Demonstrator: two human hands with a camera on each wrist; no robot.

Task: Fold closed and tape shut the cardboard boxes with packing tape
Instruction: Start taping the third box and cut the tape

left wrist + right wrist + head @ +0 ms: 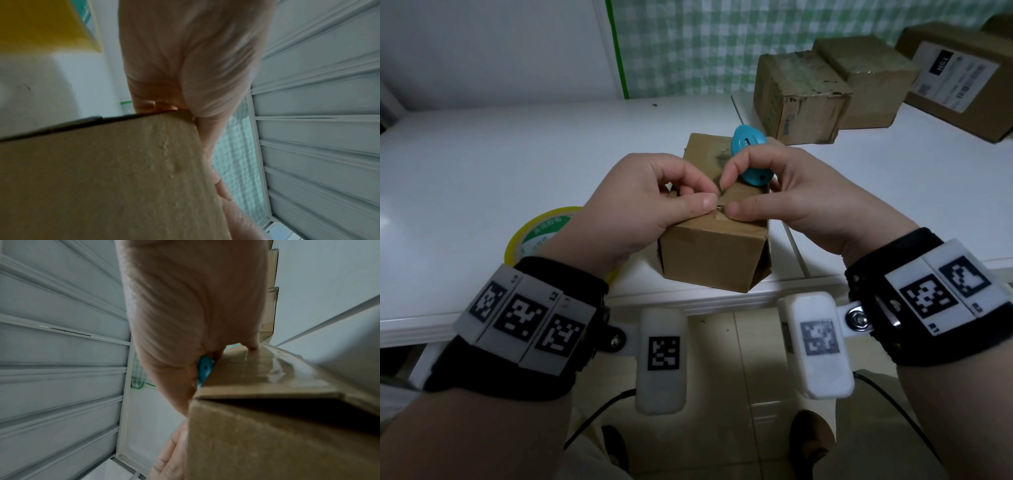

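Small box [714,253] at table [482,171] front edge. Our left hand [635,209] pinches flap seam; right hand [787,202] pinches too, blue cutter [748,156] tucked in fingers. We press flaps flush, keep seam tight before reaching tape roll [536,233] at left.

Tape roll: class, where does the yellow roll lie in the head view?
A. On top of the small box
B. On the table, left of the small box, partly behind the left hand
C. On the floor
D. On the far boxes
B: the tape roll lies flat on the table, left of the small box, partly hidden by the left hand.
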